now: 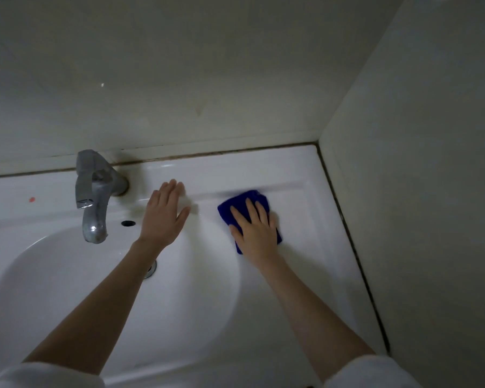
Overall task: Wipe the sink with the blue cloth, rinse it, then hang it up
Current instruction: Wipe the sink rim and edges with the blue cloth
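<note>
A folded blue cloth (233, 207) lies on the flat right ledge of the white sink (300, 270). My right hand (255, 231) presses flat on the cloth with straight fingers and covers most of it. My left hand (164, 212) rests flat with spread fingers on the back rim of the sink, just right of the metal tap (94, 197). The round basin (67, 289) lies below both hands, and my left forearm crosses over its drain (151, 268).
Pale walls close in behind the sink and along its right side, meeting in a corner (318, 142) with dark grout lines. An overflow hole (128, 223) sits under the tap. A small red mark (32, 199) shows on the left ledge.
</note>
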